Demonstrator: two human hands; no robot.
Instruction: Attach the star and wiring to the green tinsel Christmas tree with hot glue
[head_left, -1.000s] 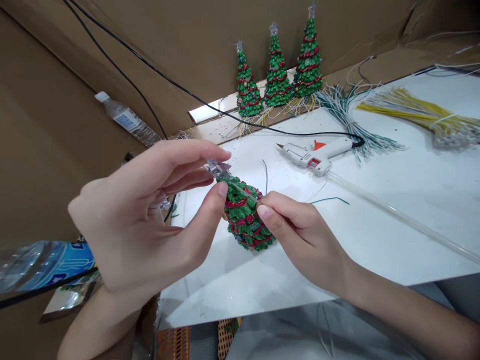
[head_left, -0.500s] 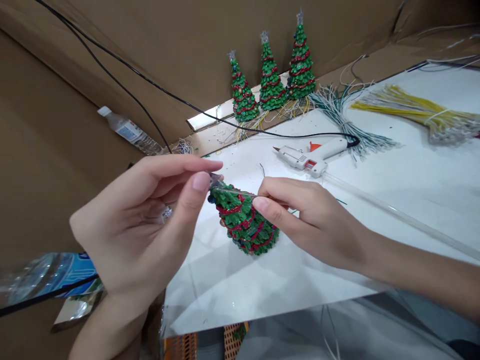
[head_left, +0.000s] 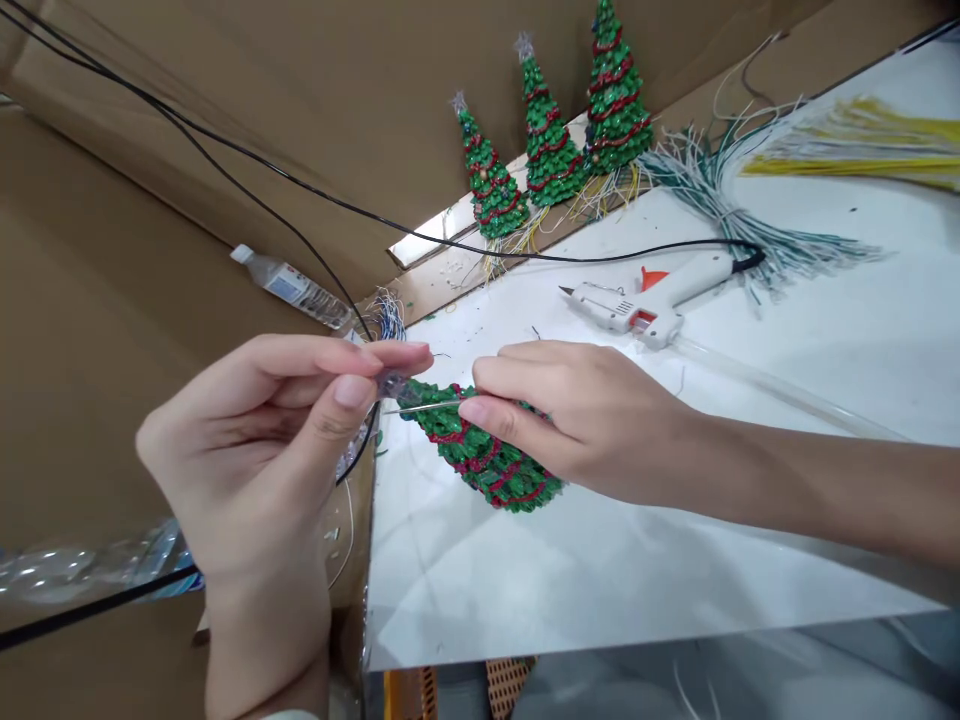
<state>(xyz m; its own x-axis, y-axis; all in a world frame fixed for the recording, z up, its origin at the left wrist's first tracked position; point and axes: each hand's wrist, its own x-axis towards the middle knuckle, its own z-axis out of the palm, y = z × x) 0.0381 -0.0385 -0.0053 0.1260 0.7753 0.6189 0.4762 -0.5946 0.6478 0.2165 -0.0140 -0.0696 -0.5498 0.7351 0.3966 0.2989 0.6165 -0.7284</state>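
A small green tree with red garlands [head_left: 487, 460] lies tilted above the white board, between my two hands. My left hand [head_left: 292, 440] pinches the clear topper [head_left: 391, 385] at the tree's tip between thumb and fingers. Closed round a thin metal tool [head_left: 431, 406], my right hand [head_left: 570, 410] is over the tree's upper side. The tool's tip points left, just below the topper. My right fingers hide part of the tree and the tool's other end.
Three similar trees [head_left: 555, 135] stand along the back. A white glue gun [head_left: 622, 305] with a black cable lies behind my right hand. Wire bundles [head_left: 750, 215] are at the back right, a plastic bottle [head_left: 292, 285] at the left.
The view has shifted. My left hand and the topper sit slightly lower and further left, and the tool's tip now shows in front of the tree, pointing past its edge.
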